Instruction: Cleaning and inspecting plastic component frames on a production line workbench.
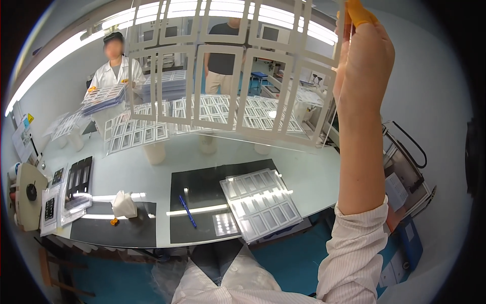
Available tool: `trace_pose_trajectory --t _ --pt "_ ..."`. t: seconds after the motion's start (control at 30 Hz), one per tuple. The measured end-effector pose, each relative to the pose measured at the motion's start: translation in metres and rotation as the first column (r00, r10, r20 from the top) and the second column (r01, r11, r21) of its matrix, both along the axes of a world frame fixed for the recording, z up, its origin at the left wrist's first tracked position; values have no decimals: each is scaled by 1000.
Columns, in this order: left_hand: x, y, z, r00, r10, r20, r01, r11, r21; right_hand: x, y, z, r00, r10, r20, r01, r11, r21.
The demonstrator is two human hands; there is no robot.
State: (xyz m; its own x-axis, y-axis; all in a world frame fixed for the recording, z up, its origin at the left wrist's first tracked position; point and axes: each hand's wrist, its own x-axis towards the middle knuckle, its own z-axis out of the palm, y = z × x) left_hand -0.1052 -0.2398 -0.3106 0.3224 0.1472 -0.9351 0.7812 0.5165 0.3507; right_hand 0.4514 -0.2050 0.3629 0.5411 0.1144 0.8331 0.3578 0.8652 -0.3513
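Observation:
High at the upper right, my right hand grips the edge of a large clear sheet printed with rows of white rectangular frames. Orange finger cots cover some of its fingertips. The sheet is raised upright, and the room shows through it. My left hand is out of the picture. Below on the table lies a stack of similar framed sheets, overlapping a black mat and the table's front edge. A blue pen rests on the mat.
Framed sheets lie across white cylindrical supports at the back. A crumpled white tissue and orange finger cots sit on the left. Beyond the table, a person in a white coat handles a sheet stack; another person stands behind.

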Motion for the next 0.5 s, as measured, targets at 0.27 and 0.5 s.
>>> trace_pose_trajectory --t 0.27,0.5 --pt "30 -15 28 954 -298 34 282 931 233 -2 -2 -7 990 -144 3 144 985 -95" --pt "67 -4 85 799 -599 -39 568 734 372 6 1 -13 988 -151 -19 149 986 -74"
